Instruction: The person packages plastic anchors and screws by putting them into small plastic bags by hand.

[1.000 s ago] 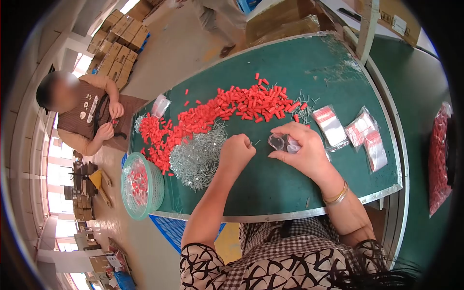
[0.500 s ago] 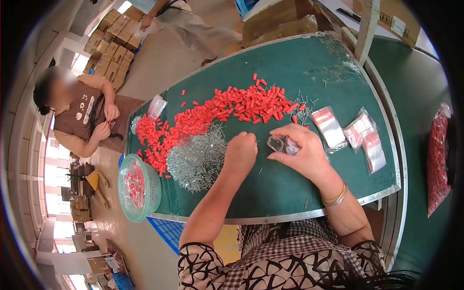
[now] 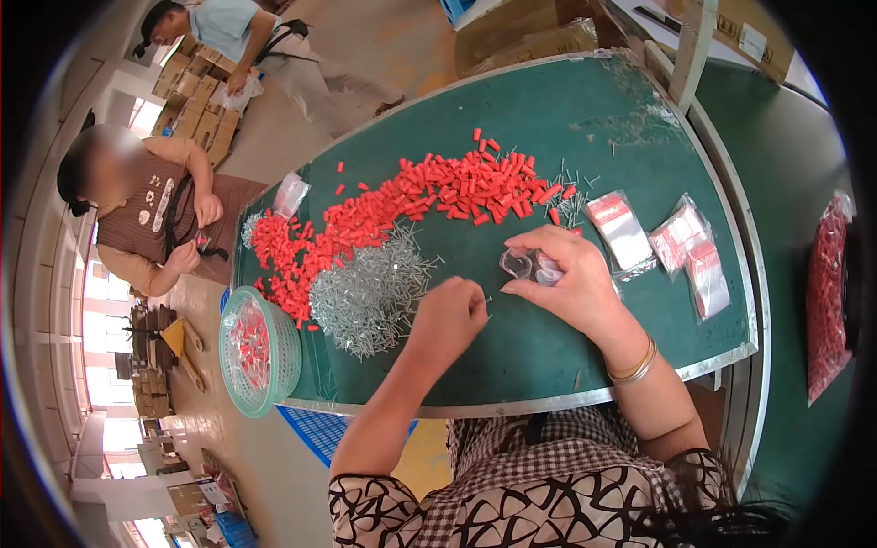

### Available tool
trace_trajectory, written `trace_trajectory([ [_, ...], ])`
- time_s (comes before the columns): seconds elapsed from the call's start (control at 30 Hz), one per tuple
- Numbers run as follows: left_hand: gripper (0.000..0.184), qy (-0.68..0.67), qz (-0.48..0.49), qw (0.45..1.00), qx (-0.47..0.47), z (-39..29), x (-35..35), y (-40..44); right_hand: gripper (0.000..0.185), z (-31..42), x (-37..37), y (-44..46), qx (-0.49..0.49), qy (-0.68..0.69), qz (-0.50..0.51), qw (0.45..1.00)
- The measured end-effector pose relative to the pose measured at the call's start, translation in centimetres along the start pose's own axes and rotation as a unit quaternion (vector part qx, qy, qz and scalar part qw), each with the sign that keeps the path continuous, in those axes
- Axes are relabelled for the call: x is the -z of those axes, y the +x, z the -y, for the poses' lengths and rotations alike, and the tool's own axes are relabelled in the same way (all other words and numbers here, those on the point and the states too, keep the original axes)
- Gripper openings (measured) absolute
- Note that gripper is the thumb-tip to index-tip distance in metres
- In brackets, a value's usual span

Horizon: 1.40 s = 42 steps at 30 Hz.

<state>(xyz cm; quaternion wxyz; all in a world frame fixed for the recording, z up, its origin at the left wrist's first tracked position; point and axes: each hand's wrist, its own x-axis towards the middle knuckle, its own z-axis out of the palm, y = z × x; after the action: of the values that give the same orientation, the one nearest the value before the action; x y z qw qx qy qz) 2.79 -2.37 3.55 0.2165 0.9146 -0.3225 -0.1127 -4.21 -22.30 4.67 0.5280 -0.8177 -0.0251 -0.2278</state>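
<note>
Clear plastic bag (image 3: 517, 265): in the right hand (image 3: 577, 276), above the tabletop (image 3: 539, 370), its open mouth facing the left hand (image 3: 446, 315).
Right-hand grip: thumb and fingers curve round the bag and pinch it; bangles (image 3: 635, 363) circle the wrist.
Left-hand grip: fingers curled in and pressed together, near the bag but apart from it; what they enclose is hidden.
Screw heap (image 3: 361, 297): silver, just beside the left hand.
Red plugs (image 3: 466, 187): a long band beyond both hands, meeting the heap.
Loose screws (image 3: 572, 206): scattered at the right end of the band.
Packets: one flat bag packet (image 3: 619, 233) near the right hand, two more (image 3: 679, 237) (image 3: 706, 281) farther right, overlapping.
Green basket (image 3: 290, 352): at the tabletop's left edge, red pieces and clear bags inside.
Co-worker (image 3: 146, 205): at the far left end, both hands close together.
Second person (image 3: 297, 78): beyond the tabletop, holding a whitish bag (image 3: 239, 95).
Cardboard boxes (image 3: 187, 114): stacked behind them.
</note>
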Motion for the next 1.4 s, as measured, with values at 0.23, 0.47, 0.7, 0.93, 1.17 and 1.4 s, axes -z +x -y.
trace_trajectory([
  [0.23, 0.011, 0.083, -0.051, 0.995, -0.031, -0.5, -2.1, -2.7, 0.040, 0.1, -0.4, -0.2, -0.009, 0.007, 0.014, 1.000],
  [0.47, 0.021, 0.039, 0.000, 0.998, -0.053, 0.0, -0.9, -3.3, 0.039, -0.1, -0.4, -0.3, 0.006, -0.002, 0.005, 1.000],
  [0.7, 0.035, 0.052, 0.060, 0.991, -0.107, -0.6, 0.7, -3.8, 0.038, 0.2, -0.5, -0.3, 0.003, 0.009, 0.016, 1.000],
  [0.93, 0.020, 0.134, 0.027, 0.987, -0.084, -0.8, -1.1, -2.6, 0.038, 0.3, -0.5, -0.3, 0.003, 0.001, 0.022, 1.000],
  [1.17, 0.012, 0.142, 0.018, 0.989, -0.048, -0.2, -2.1, -1.3, 0.041, 0.4, -0.5, -0.3, -0.002, 0.045, 0.073, 0.996],
  [1.4, 0.014, -0.006, -0.029, 1.000, 0.000, 1.2, -1.0, -1.1, 0.049, -0.2, -1.2, -0.6, -0.023, 0.128, 0.111, 0.985],
])
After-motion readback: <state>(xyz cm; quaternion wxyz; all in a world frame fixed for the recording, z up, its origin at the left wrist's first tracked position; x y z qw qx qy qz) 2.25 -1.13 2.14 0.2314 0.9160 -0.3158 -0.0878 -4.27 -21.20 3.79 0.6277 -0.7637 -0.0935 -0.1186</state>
